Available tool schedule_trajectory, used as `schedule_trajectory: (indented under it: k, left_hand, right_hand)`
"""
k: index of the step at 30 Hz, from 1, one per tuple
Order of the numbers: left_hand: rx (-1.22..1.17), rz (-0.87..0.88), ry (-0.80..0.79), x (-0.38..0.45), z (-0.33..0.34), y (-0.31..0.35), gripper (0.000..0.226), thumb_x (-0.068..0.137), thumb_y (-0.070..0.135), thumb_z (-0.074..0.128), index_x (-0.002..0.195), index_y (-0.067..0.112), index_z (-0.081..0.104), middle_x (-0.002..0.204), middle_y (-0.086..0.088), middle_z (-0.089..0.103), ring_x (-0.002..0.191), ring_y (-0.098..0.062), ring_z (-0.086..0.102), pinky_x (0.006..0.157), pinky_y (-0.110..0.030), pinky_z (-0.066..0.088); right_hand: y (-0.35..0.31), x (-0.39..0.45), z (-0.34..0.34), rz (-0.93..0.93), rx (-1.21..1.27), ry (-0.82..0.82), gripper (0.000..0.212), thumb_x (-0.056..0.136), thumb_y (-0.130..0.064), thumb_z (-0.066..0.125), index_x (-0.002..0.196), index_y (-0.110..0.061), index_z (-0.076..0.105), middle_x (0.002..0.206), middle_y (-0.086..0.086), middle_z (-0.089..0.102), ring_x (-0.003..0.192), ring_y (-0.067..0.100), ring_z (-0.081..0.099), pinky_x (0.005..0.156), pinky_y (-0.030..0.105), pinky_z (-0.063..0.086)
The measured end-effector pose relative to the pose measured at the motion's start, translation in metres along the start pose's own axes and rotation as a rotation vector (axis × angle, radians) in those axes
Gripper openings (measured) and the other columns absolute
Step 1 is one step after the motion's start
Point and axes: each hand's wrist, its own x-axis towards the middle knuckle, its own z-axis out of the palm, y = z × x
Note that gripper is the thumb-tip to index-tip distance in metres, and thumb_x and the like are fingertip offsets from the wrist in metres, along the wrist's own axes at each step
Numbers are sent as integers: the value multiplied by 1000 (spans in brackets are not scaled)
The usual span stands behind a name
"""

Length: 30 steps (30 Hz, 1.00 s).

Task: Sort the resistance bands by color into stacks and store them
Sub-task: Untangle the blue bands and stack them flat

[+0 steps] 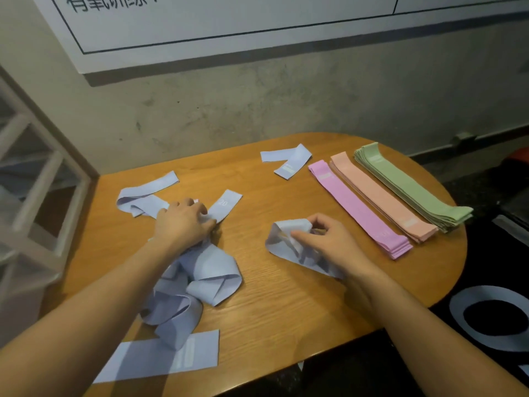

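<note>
head view: wooden worktop (286,296) w/ rounded right end, set against a grey wall (257,104). three sorted stacks lie side by side at far right, angled near-right to far-left: pink stack (357,207), peach stack (380,196) touching it, green stack (412,187) farthest right. the rest are loose lilac-blue bands. left hand (183,222) sits on the tangled lilac pile (194,285) at centre-left, fingers curled down and gripping the fabric; one band end marked "20" (224,204) sticks out just far-right of the knuckles. another loose band (143,196) lies far-left of that hand. right hand (326,239) holds a crumpled lilac band (286,242) near centre, thumb and fingers pinching its folds. a folded lilac band (289,161) lies alone at the far side, near the pink stack. a flat lilac band (160,356) hangs over the near edge, partly under the left forearm. white shelf frame (34,179) at left
</note>
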Motion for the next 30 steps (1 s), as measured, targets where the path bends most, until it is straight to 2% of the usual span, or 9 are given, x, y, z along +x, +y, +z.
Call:
schedule_trajectory:
  k: [6,11,14,17,20,23,26,28,30]
  left_hand:
    - [-40,193,131,-12,-11,21,46,97,64,42,125,32,61,139,7,53,132,-20,45,113,-46,29]
    - [-594,356,265,-42,-24,60,51,93,65,39,112,27,66,116,9,65,112,-14,58,94,-34,45]
    - [-979,456,200,-68,-39,89,47,92,60,50,130,32,56,131,16,59,124,0,53,105,-28,43]
    - [-1127,615,172,-84,-54,113,54,90,45,66,139,34,48,139,15,55,132,-3,50,108,-21,40]
    - [-1218,599,220,-89,-66,127,38,92,26,72,125,36,58,119,15,66,113,-5,62,95,-22,48]
    - [-1380,484,163,-92,-77,132,14,93,16,71,104,26,71,99,5,73,94,-12,69,81,-26,53]
    - [-1363,475,174,-99,-86,134,10,96,16,68,94,24,73,92,4,74,85,-10,68,74,-29,57]
    - [-1391,445,176,-105,-94,135,13,98,14,64,91,20,72,85,4,71,75,-8,65,64,-29,58]
    - [-1442,421,197,-108,-102,134,14,99,14,61,89,15,71,81,4,69,69,-6,63,58,-27,55]
  right_hand:
    - [-34,1,-2,-57,-98,11,23,82,-36,82,81,-15,73,79,-4,72,75,5,63,68,28,50]
    - [-63,-11,-4,-154,-144,45,25,91,-32,73,83,-8,77,79,5,72,69,2,59,65,17,47]
    - [-73,-15,-4,-170,-126,51,30,96,-35,67,89,-9,78,82,9,73,76,10,63,78,33,56]
    - [-82,-21,-6,-159,-34,40,24,97,-36,65,88,-17,79,80,6,72,79,15,65,81,43,58]
    - [-93,-30,-8,-160,15,54,24,98,-33,64,89,-15,78,81,11,71,78,17,65,75,39,57]
    - [-101,-38,-10,-174,78,88,28,96,-31,66,92,-5,76,90,21,73,80,22,69,73,36,59]
    - [-104,-47,-15,-217,74,80,19,94,-30,69,85,-14,75,81,8,72,80,16,68,74,35,58]
    - [-104,-55,-16,-284,56,42,5,92,-21,72,89,-18,74,83,-4,72,82,5,66,74,24,55]
    - [-102,-60,-15,-349,67,-2,7,91,-10,72,92,-16,74,86,-6,74,81,1,65,74,17,51]
